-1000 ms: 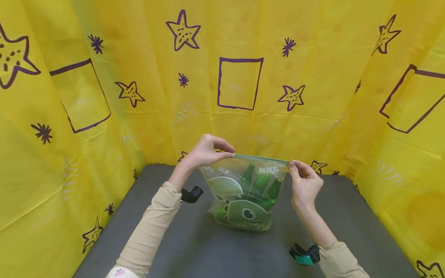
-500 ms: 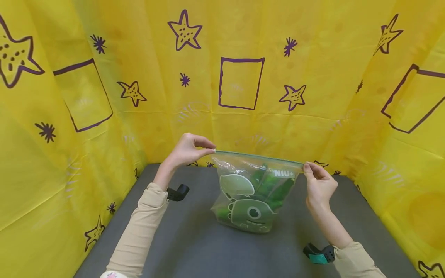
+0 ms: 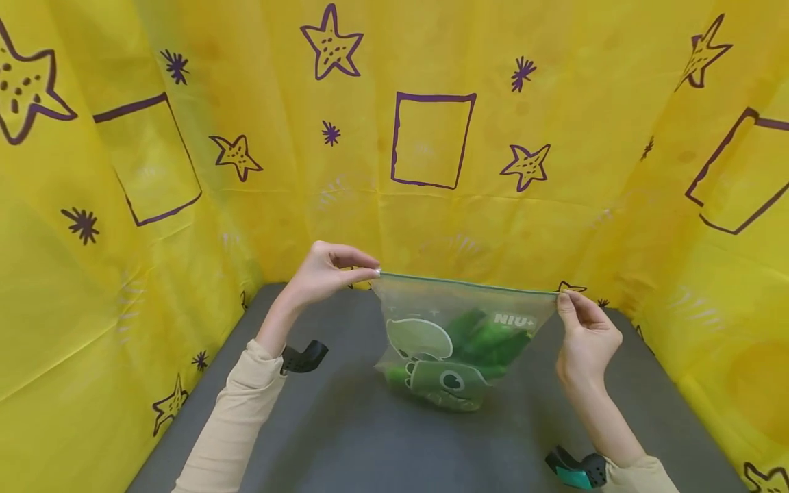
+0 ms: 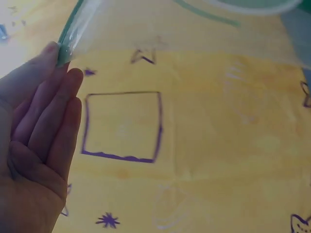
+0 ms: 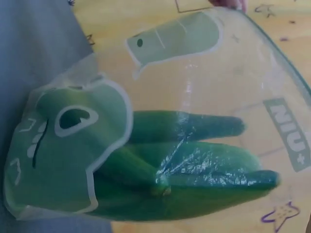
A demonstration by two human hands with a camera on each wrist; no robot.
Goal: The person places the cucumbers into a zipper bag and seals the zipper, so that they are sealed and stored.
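A translucent zip-top bag with a printed cartoon face and "NIU+" lettering stands on the grey table, its green-edged top drawn into a taut line. Inside are several long green, cucumber-like things, partly covered by the print. My left hand pinches the bag's top left corner between thumb and fingers, right at a small white bit on the green strip. In the left wrist view the other fingers of that hand extend below the corner. The top right corner is pinched by my right hand; the right wrist view shows the bag's face close up.
Yellow cloth printed with purple stars and frames hangs behind and on both sides of the grey table. A black wrist mount juts from the left sleeve, and a black and teal one from the right.
Both hands have moved apart, the left leftward and the right rightward, stretching the bag's top wider. The bag's lower part stays near the same place, and both pinches are kept.
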